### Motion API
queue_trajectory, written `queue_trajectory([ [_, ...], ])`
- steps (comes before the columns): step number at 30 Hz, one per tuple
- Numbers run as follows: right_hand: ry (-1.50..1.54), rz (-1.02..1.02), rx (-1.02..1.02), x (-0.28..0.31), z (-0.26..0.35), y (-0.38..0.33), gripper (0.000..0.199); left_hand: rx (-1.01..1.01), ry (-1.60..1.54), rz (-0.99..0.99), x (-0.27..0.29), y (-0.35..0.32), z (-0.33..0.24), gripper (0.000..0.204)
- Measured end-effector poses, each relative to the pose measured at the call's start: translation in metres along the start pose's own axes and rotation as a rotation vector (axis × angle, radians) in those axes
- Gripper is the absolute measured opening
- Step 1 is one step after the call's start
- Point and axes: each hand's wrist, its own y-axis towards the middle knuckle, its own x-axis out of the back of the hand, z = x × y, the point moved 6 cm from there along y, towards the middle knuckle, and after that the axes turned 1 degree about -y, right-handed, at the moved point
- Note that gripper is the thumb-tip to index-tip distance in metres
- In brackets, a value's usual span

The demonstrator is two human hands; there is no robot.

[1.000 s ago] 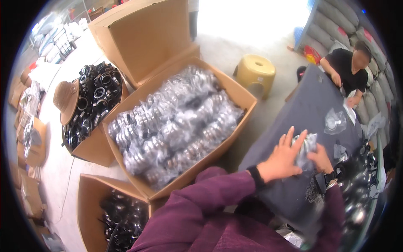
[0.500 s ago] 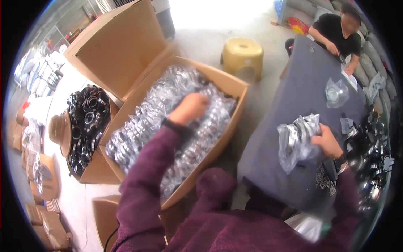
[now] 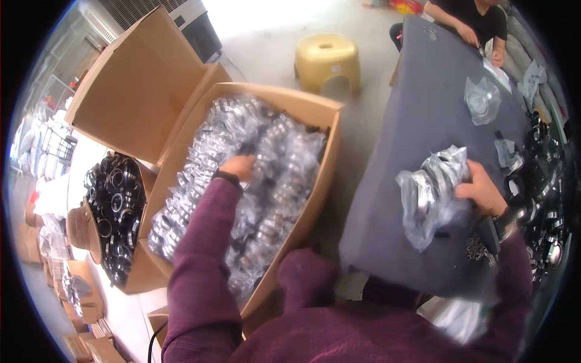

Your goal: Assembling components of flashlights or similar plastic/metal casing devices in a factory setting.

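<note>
An open cardboard box [image 3: 331, 158] in front of me is filled with shiny metal ring-shaped parts in clear plastic bags [image 3: 290, 172]. My left hand [image 3: 239, 167] reaches down among these bags; its fingertips are hidden or blurred, so whether it grips one cannot be told. To the right, on the grey-covered table [image 3: 378, 206], lies a row of bagged metal rings [image 3: 431, 184]. My right hand [image 3: 482, 189] has thumb and fingers closed on the right end of that row.
Black and metal ring parts [image 3: 118, 202] fill another box at left, beside a brown hat [image 3: 82, 227]. A yellow stool [image 3: 327, 60] stands beyond. On the table are another bagged part [image 3: 482, 100], small metal pieces [image 3: 478, 249] and a dark pile [image 3: 548, 199]. A co-worker [image 3: 475, 27] sits at the far end.
My left hand has moved back toward me and left, lower among the bags. The right hand stays at the row of bagged rings. The whole view has shifted somewhat.
</note>
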Motion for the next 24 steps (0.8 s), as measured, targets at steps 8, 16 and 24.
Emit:
queue_trajectory([
  [8,0.033,0.002,0.017,-0.003,0.000,0.000,0.073,-0.105,0.098,-0.060,-0.010,-0.015,0.005,0.041],
  [16,0.054,0.001,0.034,-0.002,-0.003,-0.002,0.071,-0.007,-0.007,0.068,-0.008,-0.020,0.002,0.048],
  [24,0.044,0.020,0.030,-0.004,-0.001,0.002,0.071,-0.139,0.026,0.034,-0.007,-0.013,0.015,0.031],
])
